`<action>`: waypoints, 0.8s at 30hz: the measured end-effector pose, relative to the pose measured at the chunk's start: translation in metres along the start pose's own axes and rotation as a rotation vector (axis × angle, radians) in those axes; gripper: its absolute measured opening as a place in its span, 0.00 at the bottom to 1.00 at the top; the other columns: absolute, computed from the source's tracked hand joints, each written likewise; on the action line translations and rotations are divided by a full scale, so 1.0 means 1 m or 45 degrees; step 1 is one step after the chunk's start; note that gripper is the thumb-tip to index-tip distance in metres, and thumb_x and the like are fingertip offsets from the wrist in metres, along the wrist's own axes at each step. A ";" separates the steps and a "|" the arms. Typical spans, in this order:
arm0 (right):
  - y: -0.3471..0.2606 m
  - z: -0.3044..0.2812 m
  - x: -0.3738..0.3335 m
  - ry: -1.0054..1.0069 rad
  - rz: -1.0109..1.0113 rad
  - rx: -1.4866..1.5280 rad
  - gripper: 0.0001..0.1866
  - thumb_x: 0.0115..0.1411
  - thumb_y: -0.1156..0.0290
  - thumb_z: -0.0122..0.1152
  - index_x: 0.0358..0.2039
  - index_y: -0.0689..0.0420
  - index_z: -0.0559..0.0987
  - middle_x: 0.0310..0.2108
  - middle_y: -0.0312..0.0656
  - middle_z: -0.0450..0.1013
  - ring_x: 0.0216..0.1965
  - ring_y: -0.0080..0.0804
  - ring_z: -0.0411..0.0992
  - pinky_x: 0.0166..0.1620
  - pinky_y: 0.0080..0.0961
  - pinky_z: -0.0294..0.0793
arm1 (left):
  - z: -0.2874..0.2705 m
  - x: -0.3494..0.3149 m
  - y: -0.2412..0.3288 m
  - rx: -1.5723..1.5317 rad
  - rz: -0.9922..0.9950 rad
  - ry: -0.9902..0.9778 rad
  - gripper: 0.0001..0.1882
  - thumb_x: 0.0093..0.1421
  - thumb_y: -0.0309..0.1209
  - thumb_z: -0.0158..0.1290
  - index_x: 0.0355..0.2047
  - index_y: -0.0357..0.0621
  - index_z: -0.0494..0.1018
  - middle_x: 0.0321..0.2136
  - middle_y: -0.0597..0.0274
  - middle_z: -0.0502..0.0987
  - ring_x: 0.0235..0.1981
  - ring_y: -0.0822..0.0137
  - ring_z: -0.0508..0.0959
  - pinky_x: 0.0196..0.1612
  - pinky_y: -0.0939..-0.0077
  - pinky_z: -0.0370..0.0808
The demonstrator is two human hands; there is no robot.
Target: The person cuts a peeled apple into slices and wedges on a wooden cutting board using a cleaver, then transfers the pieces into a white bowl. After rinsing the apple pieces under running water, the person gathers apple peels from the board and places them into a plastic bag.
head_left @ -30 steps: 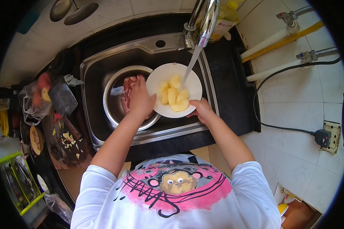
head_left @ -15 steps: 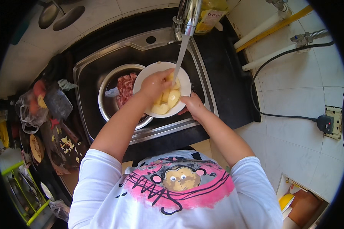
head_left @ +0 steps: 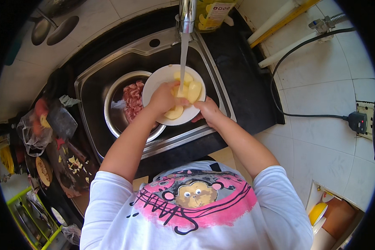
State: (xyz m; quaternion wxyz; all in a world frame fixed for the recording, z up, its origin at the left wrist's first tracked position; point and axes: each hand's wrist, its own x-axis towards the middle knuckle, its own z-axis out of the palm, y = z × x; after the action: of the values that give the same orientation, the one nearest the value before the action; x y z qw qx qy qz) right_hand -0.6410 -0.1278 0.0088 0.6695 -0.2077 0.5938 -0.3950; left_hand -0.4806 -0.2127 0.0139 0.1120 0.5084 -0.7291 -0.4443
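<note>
In the sink, my right hand (head_left: 209,113) grips the lower right rim of a white plate (head_left: 156,79), its thumb on top and its fingers underneath. My left hand (head_left: 162,99) reaches into the plate, thumb and fingers closed around a peeled potato piece. Several more pale yellow potato pieces (head_left: 194,91) lie about it. From the faucet (head_left: 187,16), a stream of water (head_left: 183,56) falls onto the potatoes. The plate is above a round metal basin (head_left: 108,98) and covers its right part. Chunks of raw meat (head_left: 133,100) lie in that basin.
Left of the sink are a cleaver (head_left: 62,121), a cutting board (head_left: 68,179) with scraps, and a plastic bag (head_left: 33,133). A yellow package (head_left: 214,16) stands behind the faucet. A black cord (head_left: 308,114) runs along the right wall to a plug (head_left: 357,122).
My left hand has shifted among the potato pieces, and some have moved within the plate. The right hand keeps its hold on the rim. The whole view has shifted slightly; water still runs.
</note>
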 end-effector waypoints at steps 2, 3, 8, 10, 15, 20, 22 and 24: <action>-0.002 -0.005 -0.001 -0.039 -0.030 0.045 0.19 0.52 0.74 0.45 0.46 0.63 0.66 0.32 0.48 0.73 0.25 0.38 0.74 0.22 0.29 0.77 | -0.003 0.004 -0.007 -0.324 -0.071 -0.019 0.29 0.44 0.41 0.63 0.45 0.42 0.72 0.39 0.50 0.74 0.44 0.55 0.73 0.49 0.67 0.68; -0.003 -0.008 -0.002 -0.025 -0.029 0.026 0.19 0.52 0.74 0.45 0.46 0.63 0.66 0.32 0.49 0.73 0.25 0.38 0.74 0.22 0.29 0.77 | -0.002 0.010 -0.016 -0.496 -0.092 0.002 0.27 0.45 0.40 0.63 0.44 0.42 0.72 0.37 0.50 0.75 0.45 0.55 0.73 0.49 0.67 0.69; -0.009 -0.013 -0.005 0.020 -0.030 -0.005 0.19 0.52 0.74 0.44 0.46 0.63 0.66 0.31 0.49 0.73 0.23 0.37 0.74 0.22 0.28 0.76 | -0.010 0.017 -0.020 0.095 0.323 0.312 0.25 0.48 0.36 0.60 0.47 0.43 0.70 0.43 0.48 0.73 0.46 0.53 0.72 0.49 0.66 0.69; -0.007 -0.013 -0.004 0.009 -0.035 -0.005 0.18 0.52 0.74 0.44 0.45 0.63 0.66 0.30 0.48 0.73 0.22 0.37 0.73 0.21 0.28 0.76 | 0.002 0.009 -0.008 0.364 0.476 0.470 0.31 0.46 0.38 0.61 0.51 0.46 0.67 0.49 0.47 0.66 0.47 0.52 0.72 0.49 0.65 0.69; -0.006 -0.007 -0.002 -0.053 -0.019 0.040 0.19 0.52 0.74 0.45 0.45 0.63 0.67 0.29 0.48 0.73 0.21 0.37 0.73 0.21 0.28 0.76 | 0.003 -0.003 0.032 0.412 0.069 -0.055 0.45 0.37 0.45 0.66 0.56 0.46 0.62 0.53 0.47 0.61 0.48 0.51 0.71 0.51 0.65 0.68; -0.003 -0.011 -0.004 -0.034 -0.014 0.017 0.18 0.52 0.74 0.44 0.45 0.64 0.66 0.30 0.49 0.72 0.22 0.38 0.73 0.22 0.29 0.76 | 0.002 0.010 -0.013 -0.405 -0.015 -0.168 0.40 0.40 0.43 0.65 0.53 0.41 0.65 0.45 0.47 0.70 0.47 0.52 0.71 0.50 0.66 0.68; -0.003 -0.014 -0.003 -0.026 -0.028 -0.005 0.19 0.52 0.74 0.44 0.45 0.64 0.66 0.31 0.50 0.72 0.22 0.39 0.74 0.22 0.29 0.76 | 0.006 0.015 -0.031 -0.696 -0.064 -0.103 0.38 0.40 0.42 0.64 0.52 0.40 0.66 0.44 0.47 0.71 0.46 0.52 0.72 0.50 0.66 0.68; -0.002 -0.016 -0.003 -0.012 -0.022 -0.005 0.19 0.52 0.73 0.43 0.46 0.64 0.66 0.31 0.51 0.72 0.23 0.39 0.74 0.22 0.30 0.76 | 0.007 0.016 -0.035 -0.714 -0.007 0.075 0.37 0.42 0.41 0.64 0.51 0.40 0.66 0.45 0.47 0.72 0.44 0.52 0.74 0.49 0.66 0.69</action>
State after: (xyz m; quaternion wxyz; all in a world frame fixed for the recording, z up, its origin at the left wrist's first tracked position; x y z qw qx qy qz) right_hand -0.6570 -0.1235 0.0084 0.6684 -0.2159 0.5898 -0.3985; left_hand -0.4695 -0.2260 -0.0214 0.2683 0.4721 -0.5728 -0.6140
